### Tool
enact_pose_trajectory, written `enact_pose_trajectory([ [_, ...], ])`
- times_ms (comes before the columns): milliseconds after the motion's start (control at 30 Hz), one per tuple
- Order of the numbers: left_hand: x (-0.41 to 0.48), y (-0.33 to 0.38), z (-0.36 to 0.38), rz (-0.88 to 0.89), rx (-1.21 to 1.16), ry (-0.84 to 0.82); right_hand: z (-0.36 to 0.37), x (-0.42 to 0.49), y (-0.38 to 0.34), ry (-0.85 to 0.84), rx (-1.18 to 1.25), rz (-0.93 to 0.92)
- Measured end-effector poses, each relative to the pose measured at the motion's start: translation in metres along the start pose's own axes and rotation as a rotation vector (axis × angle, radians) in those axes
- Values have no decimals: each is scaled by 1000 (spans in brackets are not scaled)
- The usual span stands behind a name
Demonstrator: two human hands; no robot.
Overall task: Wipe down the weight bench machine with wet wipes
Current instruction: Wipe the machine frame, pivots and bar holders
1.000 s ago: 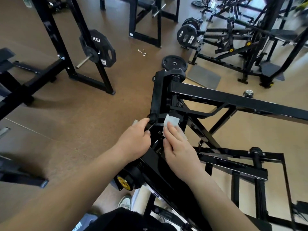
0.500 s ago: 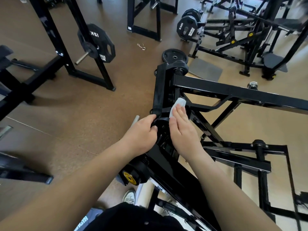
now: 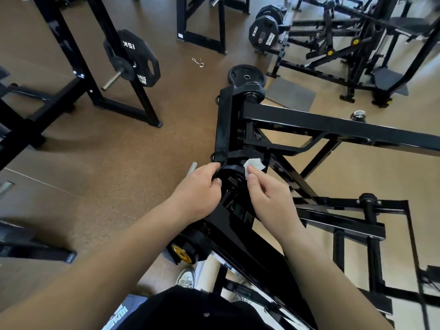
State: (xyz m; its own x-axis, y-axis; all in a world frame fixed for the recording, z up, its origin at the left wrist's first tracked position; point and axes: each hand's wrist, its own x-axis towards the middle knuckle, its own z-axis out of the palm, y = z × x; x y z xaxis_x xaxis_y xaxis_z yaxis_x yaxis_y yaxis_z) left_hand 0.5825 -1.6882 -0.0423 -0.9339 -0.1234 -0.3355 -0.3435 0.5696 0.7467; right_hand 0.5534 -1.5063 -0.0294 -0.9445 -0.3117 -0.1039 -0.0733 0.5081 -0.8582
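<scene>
The black steel frame of the weight bench machine [image 3: 333,126] fills the middle and right of the head view. My left hand [image 3: 198,189] grips the left edge of a round black joint on the frame, fingers curled over it. My right hand [image 3: 269,196] pinches a small crumpled white wet wipe [image 3: 254,164] and holds it against the joint's upper right side, just below a horizontal bracket. A black hub with a yellow centre [image 3: 183,251] sits lower on the same arm.
A rack carrying a 15 kg plate [image 3: 133,58] stands on the brown floor at left. A loose plate [image 3: 246,76] and a grey mat [image 3: 290,94] lie beyond the frame. More machines crowd the upper right. My shoe [image 3: 185,278] shows below.
My right hand has pulled back down and to the right, so the wipe now sits lower on the joint. The fingers went from flat to pinching. My left hand kept its grip.
</scene>
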Motion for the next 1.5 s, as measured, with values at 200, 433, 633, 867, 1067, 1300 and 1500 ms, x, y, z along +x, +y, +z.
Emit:
enact_pose_trajectory([
  [200, -1, 12, -1, 208, 196, 1, -53, -25, 11, 183, 116, 127],
  [433, 18, 51, 26, 386, 367, 41, -82, -9, 68, 260, 306, 379],
  [633, 46, 70, 62, 323, 645, 79, -84, 33, 121, 255, 229, 268],
  [867, 53, 70, 72, 258, 796, 113, -56, 87, 156, 264, 229, 152],
  [1067, 53, 71, 74, 248, 810, 123, 6, 88, 170, 23, 159, 44],
  [1300, 53, 69, 74, 268, 771, 186, 2, 121, 181, 27, 157, -48],
  [1500, 53, 67, 74, 282, 789, 200, 11, 119, 188, 20, 247, -17],
])
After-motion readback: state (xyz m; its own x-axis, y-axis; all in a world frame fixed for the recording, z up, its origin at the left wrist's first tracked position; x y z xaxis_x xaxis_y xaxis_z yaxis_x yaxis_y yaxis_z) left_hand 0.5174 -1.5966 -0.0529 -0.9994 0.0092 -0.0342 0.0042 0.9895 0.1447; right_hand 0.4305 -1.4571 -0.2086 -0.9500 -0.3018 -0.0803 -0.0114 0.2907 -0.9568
